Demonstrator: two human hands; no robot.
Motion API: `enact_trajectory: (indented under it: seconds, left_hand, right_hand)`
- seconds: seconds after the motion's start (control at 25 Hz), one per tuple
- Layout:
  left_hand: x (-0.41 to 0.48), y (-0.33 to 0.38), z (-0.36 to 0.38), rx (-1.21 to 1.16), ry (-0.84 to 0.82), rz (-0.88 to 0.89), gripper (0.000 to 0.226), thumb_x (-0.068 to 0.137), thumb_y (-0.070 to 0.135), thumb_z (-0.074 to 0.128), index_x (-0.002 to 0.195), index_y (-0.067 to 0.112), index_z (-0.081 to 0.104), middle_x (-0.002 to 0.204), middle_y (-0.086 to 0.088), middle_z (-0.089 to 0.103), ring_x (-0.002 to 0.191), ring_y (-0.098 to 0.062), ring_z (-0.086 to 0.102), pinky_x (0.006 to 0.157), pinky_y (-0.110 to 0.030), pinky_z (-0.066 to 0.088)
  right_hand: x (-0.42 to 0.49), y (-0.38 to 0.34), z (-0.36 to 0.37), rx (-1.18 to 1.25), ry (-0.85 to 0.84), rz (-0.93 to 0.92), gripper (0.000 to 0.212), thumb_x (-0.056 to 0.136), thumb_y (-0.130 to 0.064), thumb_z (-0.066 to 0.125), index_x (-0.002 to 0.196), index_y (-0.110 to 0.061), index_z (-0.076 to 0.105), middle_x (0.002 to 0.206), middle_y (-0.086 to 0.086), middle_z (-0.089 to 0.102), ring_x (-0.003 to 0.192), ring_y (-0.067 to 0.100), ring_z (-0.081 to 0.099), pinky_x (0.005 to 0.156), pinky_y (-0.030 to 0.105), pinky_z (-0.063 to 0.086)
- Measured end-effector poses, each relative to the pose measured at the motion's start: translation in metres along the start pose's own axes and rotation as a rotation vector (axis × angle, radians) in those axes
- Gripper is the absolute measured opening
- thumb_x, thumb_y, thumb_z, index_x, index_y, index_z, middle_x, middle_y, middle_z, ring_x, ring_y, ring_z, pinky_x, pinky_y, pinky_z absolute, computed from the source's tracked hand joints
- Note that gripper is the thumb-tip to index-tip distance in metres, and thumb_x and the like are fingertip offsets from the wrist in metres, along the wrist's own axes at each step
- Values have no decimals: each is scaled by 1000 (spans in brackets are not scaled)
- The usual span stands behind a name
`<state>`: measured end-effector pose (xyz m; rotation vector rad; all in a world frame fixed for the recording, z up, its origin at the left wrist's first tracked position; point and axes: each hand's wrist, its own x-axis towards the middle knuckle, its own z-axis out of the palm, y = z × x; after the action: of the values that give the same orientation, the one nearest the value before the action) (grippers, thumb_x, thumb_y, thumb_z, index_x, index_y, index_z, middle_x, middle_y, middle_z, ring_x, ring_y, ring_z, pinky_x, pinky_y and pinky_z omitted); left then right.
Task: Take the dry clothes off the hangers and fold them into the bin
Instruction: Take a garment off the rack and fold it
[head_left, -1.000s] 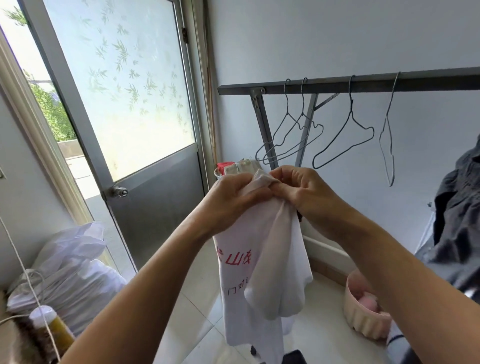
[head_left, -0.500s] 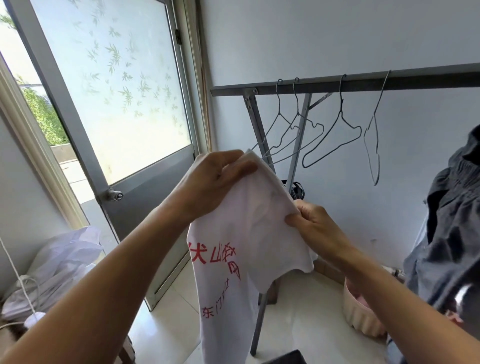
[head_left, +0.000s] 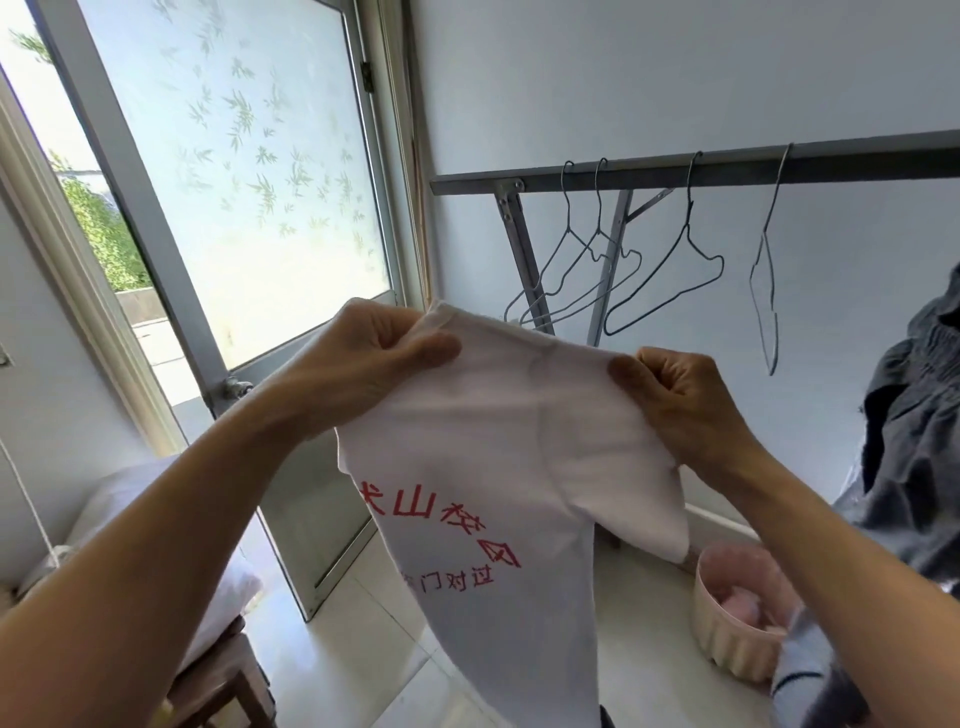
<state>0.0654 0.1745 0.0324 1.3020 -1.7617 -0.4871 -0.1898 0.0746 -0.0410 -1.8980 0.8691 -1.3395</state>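
Both hands spread the shirt (head_left: 493, 457) in mid-air.
Left hand (head_left: 374, 374) and right hand (head_left: 680, 410) each pinch its top edge, held apart to square it for folding (four hangers (head_left: 688, 223) hang bare behind); bin (head_left: 727, 642) sits on the floor, lower right.

White cotton shirt with red lettering (head_left: 498, 467) draped mid-frame, four bare wire hangers (head_left: 689, 202) upper right, pink ribbed plastic bin (head_left: 727, 644) lower right.

We hold a white T-shirt (head_left: 493, 467) up by its top edge, left hand (head_left: 363, 374) and right hand (head_left: 680, 400) pinching; four bare wire hangers (head_left: 670, 280) on the rail (head_left: 857, 163) behind.
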Motion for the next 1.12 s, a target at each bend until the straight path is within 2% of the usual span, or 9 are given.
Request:
enact_trajectory:
  seconds: [0.24,0.36,0.48,0.64,0.72,0.84,1.0,1.08,1.12]
  left_hand:
    - [7,17,5,-143,-107,52,38,84,38,55,80,3,69,66,-9,67,55,-18,62,48,-22,51]
    - [11,22,10,-135,-125,51,40,87,39,54,78,2,66,63,-6,64,53,-15,59,48,-21,49]
    - [15,20,12,-63,-95,45,51,89,41,51,88,-9,63,69,-11,63,58,-19,61,51,-23,51]
    - [15,19,12,-61,-60,62,57,88,45,49,92,-11,61,71,-11,61,60,-20,61,52,-23,52]
    - [17,18,13,-57,-59,81,63,88,47,50,95,-15,58,75,-16,58,64,-23,57,57,-29,49]
    - [20,19,11,-36,-45,57,60,91,46,53,90,-13,59,73,-14,55,63,-20,53,57,-29,44]
    - [30,16,7,214,123,66,34,87,43,70,65,18,63,58,-6,59,49,-12,46,49,-23,38]
    - [31,11,5,109,252,43,26,81,44,74,81,19,66,67,-12,68,51,-10,53,47,-20,40]
    - [27,9,6,-36,310,-2,38,80,49,69,97,16,66,83,-15,71,63,-11,63,50,-18,45]
  right_hand:
    - [12,6,13,65,-236,88,22,97,-20,55,79,-12,63,71,-2,60,61,7,51,59,19,42]
    - [12,9,34,-106,-111,73,15,93,-20,62,108,-17,60,102,-3,64,89,10,59,75,22,48]
    - [-6,-7,50,55,85,-22,12,98,-21,53,103,-15,63,91,-1,68,83,13,66,80,32,57]
    - [-33,-30,63,314,-447,28,41,85,-53,57,114,-24,61,101,-12,73,92,10,72,72,21,58]
    - [-40,-30,70,346,-527,93,49,77,-39,77,117,-19,56,101,-2,73,89,20,73,70,28,59]
    - [-43,-32,72,310,-445,163,38,76,-16,79,107,-8,59,93,8,75,79,25,75,65,34,61]
    - [-46,-36,66,316,-419,228,31,73,-15,78,98,-3,65,85,10,76,73,29,74,63,36,61]
    - [-47,-40,62,330,-415,250,29,74,-15,77,97,-2,65,83,13,76,72,31,74,63,38,61]
    - [-46,-44,59,337,-410,258,29,75,-15,77,98,-2,65,84,14,76,72,33,74,63,39,61]
